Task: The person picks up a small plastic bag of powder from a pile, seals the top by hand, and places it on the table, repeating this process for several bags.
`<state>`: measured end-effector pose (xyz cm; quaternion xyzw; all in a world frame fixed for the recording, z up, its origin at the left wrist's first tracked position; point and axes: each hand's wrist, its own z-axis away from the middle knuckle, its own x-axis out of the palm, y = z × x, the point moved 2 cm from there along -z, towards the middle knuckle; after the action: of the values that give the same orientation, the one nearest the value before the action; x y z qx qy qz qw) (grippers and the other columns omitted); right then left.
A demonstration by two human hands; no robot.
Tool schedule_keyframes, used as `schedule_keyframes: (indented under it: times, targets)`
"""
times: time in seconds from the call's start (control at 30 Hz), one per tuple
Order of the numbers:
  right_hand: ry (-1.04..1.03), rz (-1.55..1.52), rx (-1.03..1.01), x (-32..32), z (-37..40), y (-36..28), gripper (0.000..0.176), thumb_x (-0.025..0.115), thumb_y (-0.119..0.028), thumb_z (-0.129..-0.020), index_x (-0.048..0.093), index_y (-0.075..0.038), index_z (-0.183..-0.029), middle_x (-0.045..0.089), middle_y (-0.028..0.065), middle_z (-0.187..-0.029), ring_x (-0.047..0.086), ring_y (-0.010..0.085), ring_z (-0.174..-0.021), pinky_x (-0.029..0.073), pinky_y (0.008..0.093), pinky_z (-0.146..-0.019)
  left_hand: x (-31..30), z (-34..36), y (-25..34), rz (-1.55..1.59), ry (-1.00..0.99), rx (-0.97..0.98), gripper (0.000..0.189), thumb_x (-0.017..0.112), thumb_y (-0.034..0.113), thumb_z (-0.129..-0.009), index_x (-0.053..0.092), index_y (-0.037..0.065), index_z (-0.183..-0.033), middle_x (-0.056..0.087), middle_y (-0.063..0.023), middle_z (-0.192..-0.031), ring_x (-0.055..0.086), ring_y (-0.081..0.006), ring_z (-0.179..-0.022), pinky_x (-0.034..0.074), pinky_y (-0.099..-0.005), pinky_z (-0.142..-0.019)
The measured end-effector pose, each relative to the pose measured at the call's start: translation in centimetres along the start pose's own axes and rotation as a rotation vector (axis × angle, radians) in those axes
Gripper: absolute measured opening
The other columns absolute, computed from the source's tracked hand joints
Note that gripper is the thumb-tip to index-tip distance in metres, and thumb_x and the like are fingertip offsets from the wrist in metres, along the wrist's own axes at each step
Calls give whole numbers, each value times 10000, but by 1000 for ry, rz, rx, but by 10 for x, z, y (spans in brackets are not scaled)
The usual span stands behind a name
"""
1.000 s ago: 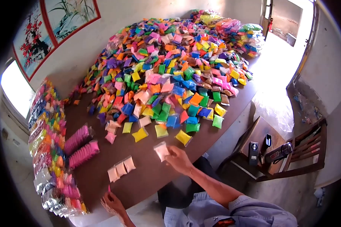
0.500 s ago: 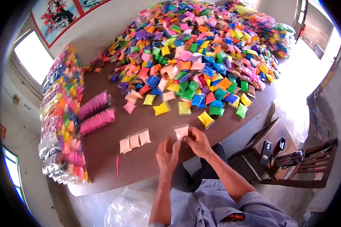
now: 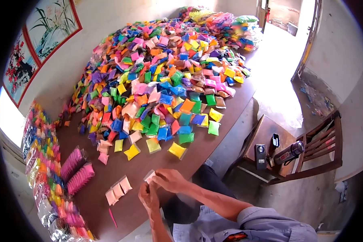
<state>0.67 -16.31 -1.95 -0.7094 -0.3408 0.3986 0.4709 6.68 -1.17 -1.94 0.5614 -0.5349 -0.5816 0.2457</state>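
Near the table's front edge, my left hand (image 3: 149, 197) and my right hand (image 3: 170, 180) are close together, both with fingers closed on one small pale pink packet (image 3: 149, 176). To their left, several pale peach packets (image 3: 118, 190) lie in a row on the brown table (image 3: 137, 207). A thin pink strip (image 3: 113, 218) lies just below that row. Farther left are two stacks of pink packets (image 3: 80, 178). Yellow packets (image 3: 177, 150) lie beyond my hands.
A large heap of colourful packets (image 3: 149, 80) covers the table's far part. Bagged packets (image 3: 48, 173) line the left edge. At the right stand a wooden stool (image 3: 270, 131) with a bottle (image 3: 289, 152) and a black device (image 3: 260, 156), and a chair (image 3: 322, 139).
The camera view has turned to the right, so the table and heap appear farther left. My hands are closer together around the pale pink packet.
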Motion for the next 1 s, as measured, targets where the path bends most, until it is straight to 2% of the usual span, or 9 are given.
schedule_keyframes:
  times: [0.13,0.23,0.33,0.4,0.5,0.73,0.8,0.93,1.0]
  targets:
    - [30,-3,9,-5,2,-2,367,598,-390,-1029,667,-31,-1003,696,223,-953,682,429,-886,543,483,-764,0,2,13,81,-15,-24,307,705,253,-1006,590,25,-836,518,-11,-719,456,-123,-709,387,-314,-621]
    - [-1,-58,96,-8,2,0,274,630,-292,-1011,672,-24,-1044,688,212,-947,690,397,-896,539,432,-772,-3,2,9,229,-124,-114,325,685,265,-1020,586,30,-820,524,18,-734,439,-107,-716,360,-303,-622]
    - [22,-91,-44,-3,6,6,242,659,-260,-993,676,-25,-1049,687,209,-948,690,395,-890,541,429,-762,2,-1,4,297,-83,-75,322,665,276,-1034,621,20,-844,537,29,-746,429,-94,-717,339,-291,-621]
    - [39,-54,-101,-3,6,6,235,674,-251,-984,683,-23,-1042,689,211,-955,696,396,-896,544,430,-764,5,-4,0,224,22,-77,324,645,286,-1048,653,4,-890,559,13,-751,444,-95,-722,364,-303,-612]
    - [57,-37,-94,-1,6,2,250,679,-271,-980,671,-21,-994,692,206,-955,689,414,-890,544,457,-746,5,-8,-6,128,43,-34,324,636,281,-1055,668,-11,-920,582,-13,-744,464,-106,-718,400,-326,-607]
    - [97,15,-17,3,3,4,291,658,-308,-998,659,-20,-949,673,224,-890,669,451,-864,528,500,-722,10,-5,-4,99,64,-26,352,622,281,-1062,623,-11,-865,581,-43,-717,474,-125,-702,428,-352,-607]
    - [111,16,-12,2,6,5,281,662,-299,-995,664,-21,-959,676,226,-896,672,451,-868,531,496,-723,11,-3,-1,-31,100,9,365,618,291,-1063,605,-2,-845,575,-53,-713,475,-127,-697,422,-358,-601]
    - [199,-117,-2,4,8,8,244,668,-266,-994,670,-23,-992,683,226,-924,677,452,-875,539,485,-730,11,1,5,62,55,18,367,614,308,-1063,608,11,-848,570,-64,-709,480,-130,-696,422,-360,-599]
    - [199,-103,-1,2,10,7,226,662,-250,-996,671,-24,-1001,685,224,-931,678,450,-879,543,481,-735,14,3,9,-27,-22,88,367,601,319,-1071,637,18,-864,589,-85,-702,501,-140,-678,433,-373,-591]
